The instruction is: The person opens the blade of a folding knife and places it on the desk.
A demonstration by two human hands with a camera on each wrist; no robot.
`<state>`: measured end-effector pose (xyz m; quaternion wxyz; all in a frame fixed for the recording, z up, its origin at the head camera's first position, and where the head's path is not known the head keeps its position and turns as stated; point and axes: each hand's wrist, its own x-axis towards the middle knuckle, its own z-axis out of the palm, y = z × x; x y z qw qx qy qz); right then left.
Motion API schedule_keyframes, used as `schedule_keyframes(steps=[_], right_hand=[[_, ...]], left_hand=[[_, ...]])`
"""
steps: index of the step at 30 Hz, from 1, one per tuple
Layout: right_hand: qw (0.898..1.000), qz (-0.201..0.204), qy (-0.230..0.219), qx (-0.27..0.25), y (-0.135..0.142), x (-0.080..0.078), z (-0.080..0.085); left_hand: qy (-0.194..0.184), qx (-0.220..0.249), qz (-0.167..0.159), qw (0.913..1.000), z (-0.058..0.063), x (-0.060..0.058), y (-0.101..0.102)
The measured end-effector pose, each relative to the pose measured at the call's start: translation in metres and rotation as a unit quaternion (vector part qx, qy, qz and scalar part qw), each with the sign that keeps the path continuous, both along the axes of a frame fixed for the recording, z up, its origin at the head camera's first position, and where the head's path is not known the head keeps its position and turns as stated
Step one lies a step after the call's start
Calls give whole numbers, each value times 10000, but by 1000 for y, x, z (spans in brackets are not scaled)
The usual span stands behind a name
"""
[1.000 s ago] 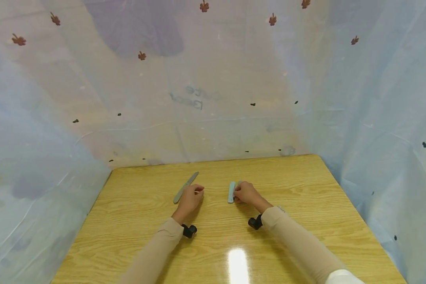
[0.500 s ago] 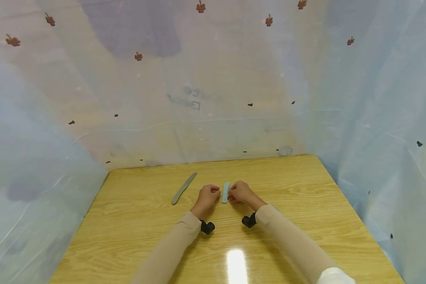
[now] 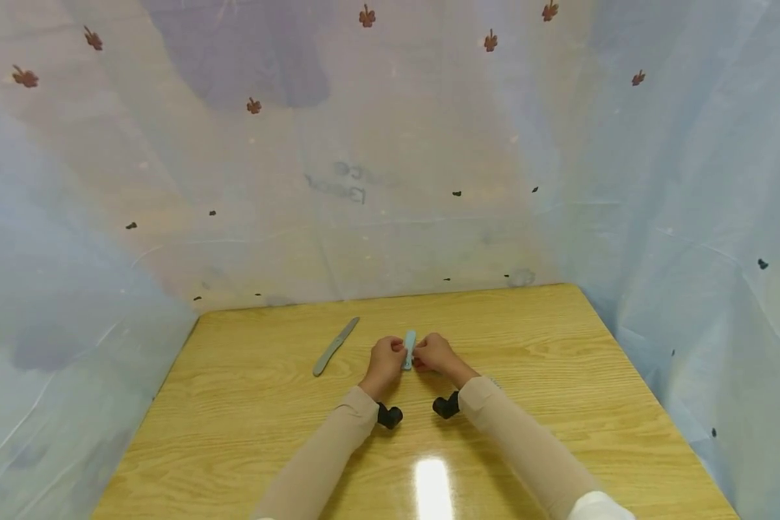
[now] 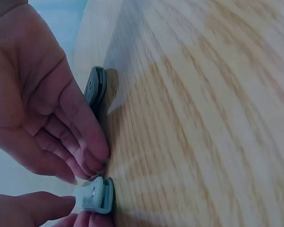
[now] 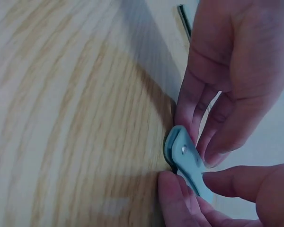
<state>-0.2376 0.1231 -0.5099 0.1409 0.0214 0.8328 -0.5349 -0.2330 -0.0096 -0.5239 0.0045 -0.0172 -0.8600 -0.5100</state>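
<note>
Left hand: fingers and thumb are bending round the handle of a light-blue folding knife from its left side, pinching it. Right hand: is meeting it from the right, thumb and fingers pinching the same knife. Fingertips of both hands are nearly touching around it; exact contact is getting partly hidden by the fingers. Knife is sitting between the hands, lengthwise toward the far edge of the wooden table, slightly right of that edge's middle. Rivet end is facing the person. Slot along the handle is showing in the right wrist view; whether any blade is out, can't tell.

Left of the left hand, a grey-green knife is lying unfolded on the table's left half, slanting, its narrower dark end pointing at the far edge, well apart from the hands. In the left wrist view, a dark-green handle end with a rivet is resting on the wood just beside the other hand's fingers; the rest of it is hiding behind them.

Further out: black wrist cameras are jutting from the inner sides of both wrists, beige sleeves are covering the forearms. Glare patch is shining on the wood nearer the person. Beyond the far edge and both sides, a pale curtain is hanging, showing brown leaf shapes and faint reversed lettering.
</note>
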Motion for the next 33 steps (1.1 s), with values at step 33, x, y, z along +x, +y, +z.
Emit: schedule_keyframes(steps=[33], right_hand=[[9657, -695, 391, -2470, -6, 21, 5]], left_hand=[[-670, 2558, -345, 9638, 13, 19, -21]])
